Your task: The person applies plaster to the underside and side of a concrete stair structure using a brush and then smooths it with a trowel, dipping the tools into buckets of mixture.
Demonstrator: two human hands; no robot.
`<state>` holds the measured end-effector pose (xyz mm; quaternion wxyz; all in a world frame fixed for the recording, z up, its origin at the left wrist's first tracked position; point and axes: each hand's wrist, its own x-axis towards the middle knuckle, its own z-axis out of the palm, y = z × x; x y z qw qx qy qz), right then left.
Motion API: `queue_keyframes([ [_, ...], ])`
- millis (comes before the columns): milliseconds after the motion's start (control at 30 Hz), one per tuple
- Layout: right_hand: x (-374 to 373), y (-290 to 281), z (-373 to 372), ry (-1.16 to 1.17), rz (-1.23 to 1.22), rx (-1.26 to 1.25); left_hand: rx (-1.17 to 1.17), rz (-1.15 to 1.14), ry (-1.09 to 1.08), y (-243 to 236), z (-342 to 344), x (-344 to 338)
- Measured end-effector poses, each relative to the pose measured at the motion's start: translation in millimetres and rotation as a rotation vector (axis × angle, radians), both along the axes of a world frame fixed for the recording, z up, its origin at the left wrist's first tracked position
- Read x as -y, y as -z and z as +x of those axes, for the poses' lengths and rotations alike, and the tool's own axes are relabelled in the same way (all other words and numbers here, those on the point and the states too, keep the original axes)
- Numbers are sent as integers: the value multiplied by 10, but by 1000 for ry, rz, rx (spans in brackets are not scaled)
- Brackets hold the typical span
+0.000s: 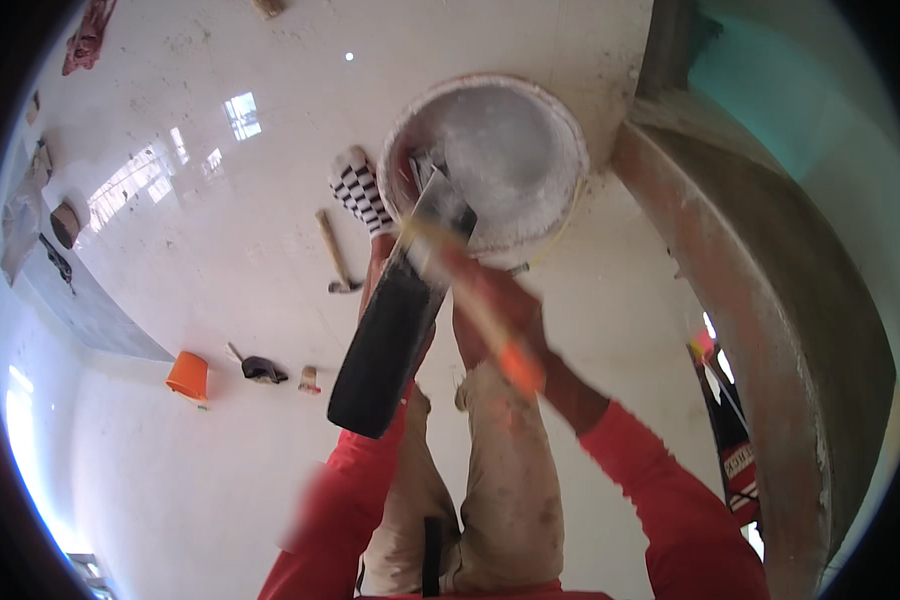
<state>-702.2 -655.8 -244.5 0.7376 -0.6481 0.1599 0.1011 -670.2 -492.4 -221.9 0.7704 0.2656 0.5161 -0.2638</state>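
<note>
A long black pan, its grey upper end smeared white, slants over my legs and reaches the rim of a large round basin. My left hand supports the pan from beneath; most of its fingers are hidden. In my right hand is a blurred tool with a wooden handle and an orange end, crossing above the pan. Its working end is unclear. Pale, white-grey material coats the basin's inside. Beside the basin is a foot in a checkered sock.
A hammer lies left of my legs. Farther left are an orange bucket, a dark trowel and a small brush. A curved, raised ledge runs along the right, with a red and black bag near it.
</note>
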Motion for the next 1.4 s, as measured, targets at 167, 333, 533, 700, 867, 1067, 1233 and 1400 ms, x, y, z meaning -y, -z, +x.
queue_keyframes([
  [167, 301, 819, 311, -13, -749, -18, 40, 16, 13, 180, -94, -48],
  [333, 382, 1193, 169, -11, -565, -341, 76, -4, 31, 231, -56, -80],
  [533, 102, -292, 21, -80, -341, 123, 150, -24, 36, 235, 80, 60],
  [700, -43, -496, 92, -108, -352, 165, 331, -84, 185, 45, 298, 135],
  [867, 219, -2, 264, -10, -438, -281, 226, -68, 219, -121, 363, 85],
  [1067, 74, -250, 135, -203, -458, 110, 208, -108, 175, 229, 251, 54],
  [1233, 424, 782, 124, -27, -570, -100, 183, -105, 104, 294, -148, -205],
  [1400, 467, 825, 249, -101, -627, -237, 240, -155, -13, 619, -753, -534],
])
